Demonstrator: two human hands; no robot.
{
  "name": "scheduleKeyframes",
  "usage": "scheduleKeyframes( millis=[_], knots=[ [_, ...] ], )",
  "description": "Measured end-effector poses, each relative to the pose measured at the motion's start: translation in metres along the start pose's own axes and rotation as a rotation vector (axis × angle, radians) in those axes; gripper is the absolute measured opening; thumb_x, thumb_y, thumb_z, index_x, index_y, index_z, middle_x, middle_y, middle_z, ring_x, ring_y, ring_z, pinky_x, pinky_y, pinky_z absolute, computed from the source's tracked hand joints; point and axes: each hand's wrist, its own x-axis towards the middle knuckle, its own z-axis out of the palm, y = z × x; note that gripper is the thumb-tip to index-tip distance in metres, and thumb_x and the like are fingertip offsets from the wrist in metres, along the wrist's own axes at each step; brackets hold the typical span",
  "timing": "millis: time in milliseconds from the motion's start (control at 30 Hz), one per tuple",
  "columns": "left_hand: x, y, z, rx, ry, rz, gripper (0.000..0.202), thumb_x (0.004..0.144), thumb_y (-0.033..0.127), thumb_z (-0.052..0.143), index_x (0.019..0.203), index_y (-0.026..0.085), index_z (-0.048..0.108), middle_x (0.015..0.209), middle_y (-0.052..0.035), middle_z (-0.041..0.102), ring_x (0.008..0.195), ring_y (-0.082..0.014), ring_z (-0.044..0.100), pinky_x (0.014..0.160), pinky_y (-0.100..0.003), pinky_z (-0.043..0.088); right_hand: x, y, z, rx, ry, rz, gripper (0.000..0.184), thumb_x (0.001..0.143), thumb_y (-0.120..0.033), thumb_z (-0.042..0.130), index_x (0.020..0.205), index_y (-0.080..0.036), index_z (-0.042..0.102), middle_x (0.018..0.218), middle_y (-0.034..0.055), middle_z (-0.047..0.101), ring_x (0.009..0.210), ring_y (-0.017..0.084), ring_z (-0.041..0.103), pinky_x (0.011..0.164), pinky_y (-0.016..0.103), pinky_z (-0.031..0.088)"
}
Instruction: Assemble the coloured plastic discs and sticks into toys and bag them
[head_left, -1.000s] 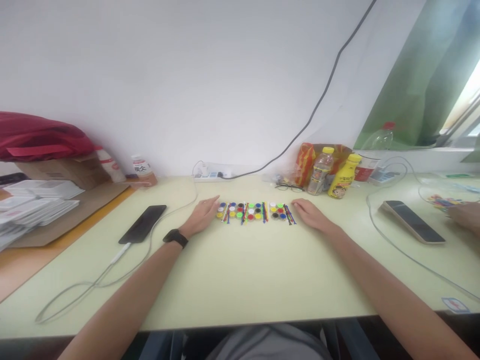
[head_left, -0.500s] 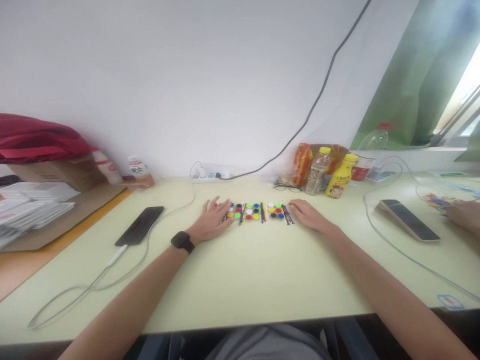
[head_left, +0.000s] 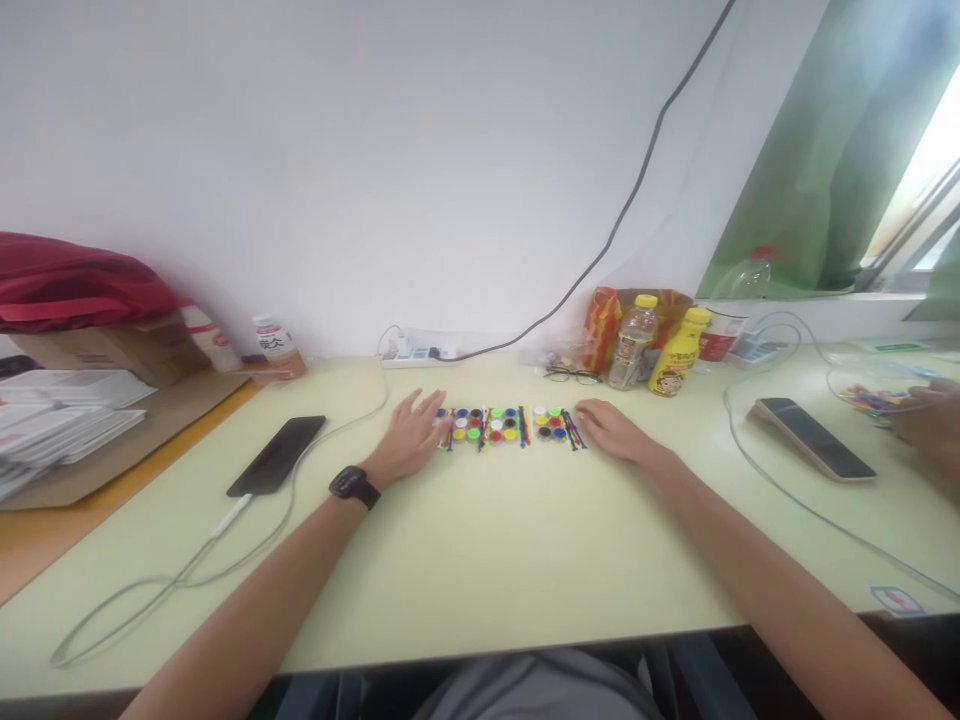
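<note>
- Row of coloured discs [head_left: 496, 425]: on the pale green table [head_left: 487, 560], between the two hands, I see discs in white, black, red, yellow, green and blue, set in small blocks.
- Thin coloured sticks [head_left: 524, 427]: narrow upright bundles of these stand between the blocks, with one at the row's right end.
- Left hand [head_left: 409, 436]: palm down, fingers extended and parted, at the row's left end, where it partly hides the outermost discs; I see nothing grasped. A black watch [head_left: 352, 484] circles the wrist.
- Right hand [head_left: 611, 430]: fingers loosely curled beside the rightmost bundle; from my view I cannot tell whether the fingertips grasp a stick or merely touch it.
- Smartphone [head_left: 277, 456]: dark screen up, left of the left hand, joined to a white cable [head_left: 231, 516].
- Behind the right hand: folded eyeglasses [head_left: 572, 376], a clear yellow-capped bottle [head_left: 633, 348] and a yellow bottle [head_left: 678, 358].
- Right edge: another person's hand [head_left: 934, 422], blurred, near small multicoloured pieces [head_left: 872, 399].
</note>
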Motion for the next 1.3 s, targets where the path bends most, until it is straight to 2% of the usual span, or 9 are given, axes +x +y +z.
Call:
scheduleKeyframes(
  millis=[200, 433, 633, 767, 867, 967, 1067, 1200, 1300],
  knots=[
    [0.001, -0.026, 0.007, -0.113, -0.106, -0.059, 0.071, 0.106, 0.065, 0.025, 0.166, 0.026, 0.027, 0.17, -0.0067, 0.029, 0.158, -0.0309, 0.023, 0.129, -0.051, 0.023, 0.0, -0.001, 0.0, 0.011, 0.008, 0.003, 0.033, 0.104, -0.036, 0.043, 0.122, -0.022, 0.067, 0.129, 0.0115, 0.069, 0.125, 0.028, 0.061, 0.112, 0.045, 0.046],
    [0.001, -0.018, 0.009, -0.06, -0.087, 0.017, 0.068, 0.106, 0.063, 0.029, 0.161, 0.024, 0.04, 0.163, -0.0099, 0.042, 0.153, -0.029, 0.035, 0.128, -0.048, 0.027, -0.001, -0.003, -0.002, 0.0, -0.003, -0.002, 0.033, 0.105, -0.037, 0.042, 0.122, -0.022, 0.066, 0.133, 0.0123, 0.067, 0.127, 0.029, 0.059, 0.113, 0.045, 0.045],
    [0.001, -0.014, 0.004, -0.069, -0.104, -0.007, 0.068, 0.107, 0.062, 0.027, 0.161, 0.023, 0.039, 0.164, -0.0101, 0.04, 0.154, -0.0283, 0.032, 0.128, -0.049, 0.026, -0.001, -0.002, -0.001, 0.002, -0.005, -0.001, 0.033, 0.105, -0.037, 0.042, 0.122, -0.021, 0.066, 0.134, 0.0119, 0.066, 0.127, 0.029, 0.059, 0.113, 0.045, 0.045],
    [0.001, -0.018, -0.004, -0.139, 0.003, -0.049, 0.067, 0.108, 0.061, 0.025, 0.162, 0.023, 0.035, 0.166, -0.0096, 0.038, 0.154, -0.0278, 0.031, 0.128, -0.048, 0.025, 0.0, -0.003, -0.002, 0.016, 0.004, -0.004, 0.032, 0.104, -0.035, 0.043, 0.121, -0.021, 0.067, 0.13, 0.0119, 0.068, 0.123, 0.029, 0.061, 0.111, 0.045, 0.045],
    [0.003, -0.024, -0.01, -0.171, 0.135, -0.078, 0.062, 0.109, 0.057, 0.025, 0.154, 0.02, 0.046, 0.155, -0.0116, 0.051, 0.145, -0.0279, 0.043, 0.124, -0.047, 0.03, 0.002, -0.006, -0.004, 0.031, 0.026, 0.013, 0.031, 0.103, -0.033, 0.044, 0.116, -0.02, 0.069, 0.122, 0.0117, 0.072, 0.116, 0.028, 0.064, 0.109, 0.044, 0.047],
    [0.006, -0.03, -0.012, -0.173, 0.233, -0.106, 0.053, 0.108, 0.056, 0.03, 0.128, 0.02, 0.063, 0.132, -0.0113, 0.066, 0.125, -0.0281, 0.056, 0.113, -0.045, 0.041, 0.003, -0.009, -0.007, 0.03, 0.054, 0.037, 0.029, 0.102, -0.032, 0.045, 0.108, -0.02, 0.071, 0.115, 0.0111, 0.074, 0.109, 0.028, 0.066, 0.104, 0.043, 0.049],
    [0.008, -0.034, -0.009, -0.172, 0.309, -0.148, 0.043, 0.107, 0.051, 0.035, 0.105, 0.021, 0.065, 0.113, -0.0096, 0.07, 0.109, -0.028, 0.06, 0.101, -0.043, 0.046, 0.002, -0.011, -0.009, 0.043, 0.111, 0.06, 0.025, 0.098, -0.026, 0.048, 0.105, -0.021, 0.072, 0.115, 0.0102, 0.075, 0.109, 0.027, 0.067, 0.1, 0.041, 0.051],
    [0.01, -0.039, -0.005, -0.252, 0.383, -0.124, 0.029, 0.104, 0.031, 0.036, 0.103, 0.021, 0.063, 0.106, -0.0075, 0.07, 0.103, -0.0255, 0.062, 0.094, -0.04, 0.048, 0.0, -0.013, -0.013, 0.135, 0.215, 0.065, 0.031, 0.084, -0.013, 0.049, 0.103, -0.021, 0.072, 0.11, 0.0075, 0.076, 0.101, 0.024, 0.07, 0.093, 0.038, 0.053],
    [0.01, -0.04, -0.004, -0.31, 0.443, -0.059, 0.024, 0.09, 0.014, 0.042, 0.097, 0.02, 0.064, 0.101, -0.0061, 0.071, 0.098, -0.0226, 0.065, 0.091, -0.036, 0.05, 0.0, -0.015, -0.016, 0.243, 0.32, 0.066, 0.032, 0.074, -0.011, 0.047, 0.094, -0.02, 0.071, 0.095, 0.0059, 0.077, 0.089, 0.023, 0.072, 0.085, 0.035, 0.055]
  ],
)
